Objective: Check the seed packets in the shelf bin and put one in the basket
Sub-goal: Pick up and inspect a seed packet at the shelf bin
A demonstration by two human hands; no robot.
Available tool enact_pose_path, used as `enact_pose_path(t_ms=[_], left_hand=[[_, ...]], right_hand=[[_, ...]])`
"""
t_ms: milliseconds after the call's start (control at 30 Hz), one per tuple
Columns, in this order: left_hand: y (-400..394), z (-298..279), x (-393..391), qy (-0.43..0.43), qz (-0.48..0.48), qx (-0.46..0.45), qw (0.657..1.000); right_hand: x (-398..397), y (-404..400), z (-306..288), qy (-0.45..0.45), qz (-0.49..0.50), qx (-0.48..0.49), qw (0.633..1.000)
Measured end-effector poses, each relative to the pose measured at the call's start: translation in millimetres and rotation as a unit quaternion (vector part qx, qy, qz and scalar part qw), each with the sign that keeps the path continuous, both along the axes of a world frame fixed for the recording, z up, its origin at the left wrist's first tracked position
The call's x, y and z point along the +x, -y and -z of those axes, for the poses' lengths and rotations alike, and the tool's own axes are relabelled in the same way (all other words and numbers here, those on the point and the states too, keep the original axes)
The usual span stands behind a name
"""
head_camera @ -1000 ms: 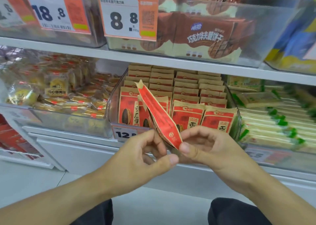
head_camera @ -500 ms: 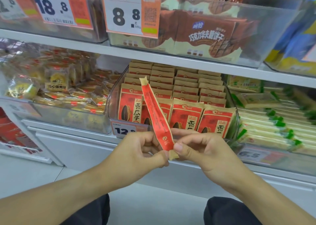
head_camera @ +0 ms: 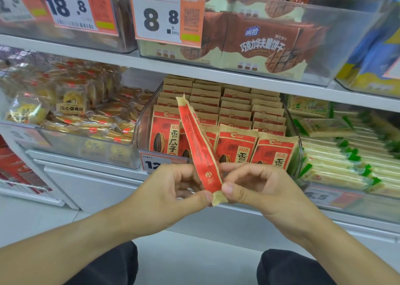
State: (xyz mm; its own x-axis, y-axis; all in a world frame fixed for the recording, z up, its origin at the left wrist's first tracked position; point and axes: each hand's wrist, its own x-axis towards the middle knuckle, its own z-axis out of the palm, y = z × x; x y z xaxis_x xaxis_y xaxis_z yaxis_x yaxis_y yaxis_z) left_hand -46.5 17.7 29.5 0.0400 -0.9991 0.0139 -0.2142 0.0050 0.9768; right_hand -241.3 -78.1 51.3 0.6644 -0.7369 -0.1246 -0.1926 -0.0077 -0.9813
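Pinching seed packet between left hand, right hand

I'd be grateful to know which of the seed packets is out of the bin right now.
The seed packet pinched at its lower end by the left hand and right hand, turned edge-on. The other packets stand in rows in the clear bin.

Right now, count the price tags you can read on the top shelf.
2. The 18.8 tag hangs at the upper left, the 8.8 tag to its right. A third at the far left edge is cut off.
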Motion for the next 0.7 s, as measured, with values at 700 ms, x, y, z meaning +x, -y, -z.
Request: enact_pose_path(t_ms=[700], left_hand=[[-2.1, -3.2, 9.9, 0.071, 0.117, 0.063, 0.989]], right_hand=[[-4.0, 6.5, -12.6, -0.052, 0.042, -0.059, 0.996]])
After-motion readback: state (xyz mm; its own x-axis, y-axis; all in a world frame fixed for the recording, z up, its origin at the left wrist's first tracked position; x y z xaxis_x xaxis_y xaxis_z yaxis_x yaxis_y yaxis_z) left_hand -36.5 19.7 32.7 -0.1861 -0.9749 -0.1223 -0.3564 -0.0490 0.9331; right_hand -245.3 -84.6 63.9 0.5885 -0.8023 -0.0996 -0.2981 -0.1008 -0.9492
